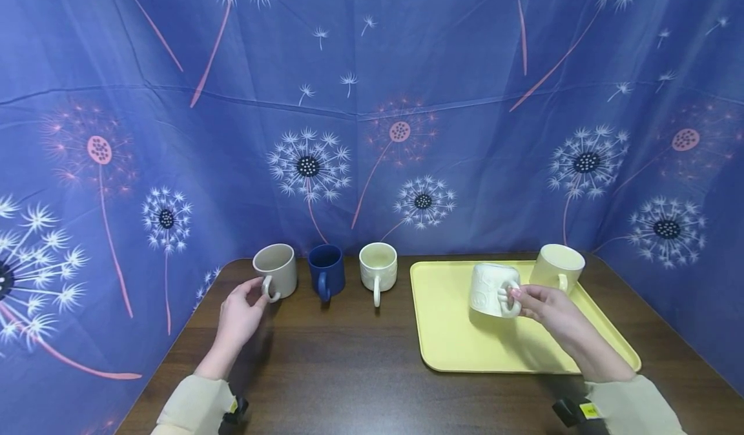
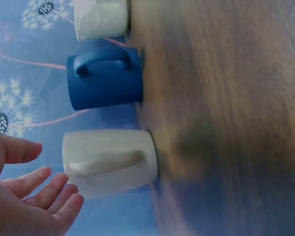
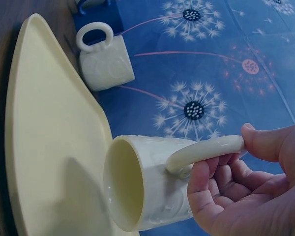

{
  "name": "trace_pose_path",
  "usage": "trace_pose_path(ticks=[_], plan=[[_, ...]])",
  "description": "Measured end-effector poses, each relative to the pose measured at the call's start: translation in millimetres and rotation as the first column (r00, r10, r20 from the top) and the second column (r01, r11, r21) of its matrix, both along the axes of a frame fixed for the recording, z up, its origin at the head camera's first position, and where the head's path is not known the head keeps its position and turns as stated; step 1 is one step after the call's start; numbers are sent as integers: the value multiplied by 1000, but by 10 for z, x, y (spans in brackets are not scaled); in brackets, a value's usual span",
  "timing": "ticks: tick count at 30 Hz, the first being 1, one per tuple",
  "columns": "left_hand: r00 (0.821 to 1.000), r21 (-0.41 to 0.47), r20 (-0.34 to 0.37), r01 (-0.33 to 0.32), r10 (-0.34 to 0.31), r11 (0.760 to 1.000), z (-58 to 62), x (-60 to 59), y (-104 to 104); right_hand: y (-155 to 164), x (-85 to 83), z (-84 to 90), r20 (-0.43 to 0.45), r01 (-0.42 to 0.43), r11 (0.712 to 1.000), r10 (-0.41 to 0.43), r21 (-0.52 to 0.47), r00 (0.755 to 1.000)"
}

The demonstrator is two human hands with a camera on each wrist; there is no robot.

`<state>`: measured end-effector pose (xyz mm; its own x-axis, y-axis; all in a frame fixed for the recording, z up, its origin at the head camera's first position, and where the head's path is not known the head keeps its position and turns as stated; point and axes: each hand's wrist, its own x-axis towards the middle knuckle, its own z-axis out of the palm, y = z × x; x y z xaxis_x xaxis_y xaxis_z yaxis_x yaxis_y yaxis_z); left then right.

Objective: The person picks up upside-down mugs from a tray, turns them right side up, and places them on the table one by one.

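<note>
My right hand (image 1: 549, 309) grips the handle of a white embossed mug (image 1: 488, 288), holding it upside down above a yellow tray (image 1: 444, 341). In the right wrist view the mug's open mouth (image 3: 125, 182) faces the tray, with thumb and curled fingers on the handle (image 3: 211, 149). At the left, my left hand (image 1: 239, 315) is beside the handle of a light grey mug (image 1: 279, 270). The left wrist view shows its fingers (image 2: 49, 191) apart and loosely bent, close to that mug; whether they touch it I cannot tell.
A blue mug (image 1: 327, 270) and a second white embossed mug (image 1: 378, 270) stand upright to the right of the grey one. On the tray's back right corner, a cream mug (image 1: 552, 267) appears upside down. Behind the wooden table (image 1: 349, 370) hangs a blue dandelion-print cloth (image 1: 482, 164).
</note>
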<state>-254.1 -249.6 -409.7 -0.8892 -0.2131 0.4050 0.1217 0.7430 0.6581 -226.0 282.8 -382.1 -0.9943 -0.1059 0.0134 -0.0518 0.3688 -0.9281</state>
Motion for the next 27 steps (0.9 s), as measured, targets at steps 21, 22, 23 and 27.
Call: trace_pose_path(ticks=[21, 22, 23, 27], plan=[[985, -128, -73, 143, -153, 981, 277, 244, 288, -135, 168, 294, -68, -60, 997, 57, -38, 996], [983, -132, -79, 152, -163, 980, 293, 259, 306, -147, 179, 307, -68, -61, 997, 58, -44, 996], [982, -135, -83, 160, -172, 978, 307, 272, 325, -160, 191, 319, -68, -61, 997, 57, -49, 996], [977, -143, -99, 176, -191, 974, 357, 320, 403, -228, 242, 373, -74, -63, 996, 59, -61, 996]])
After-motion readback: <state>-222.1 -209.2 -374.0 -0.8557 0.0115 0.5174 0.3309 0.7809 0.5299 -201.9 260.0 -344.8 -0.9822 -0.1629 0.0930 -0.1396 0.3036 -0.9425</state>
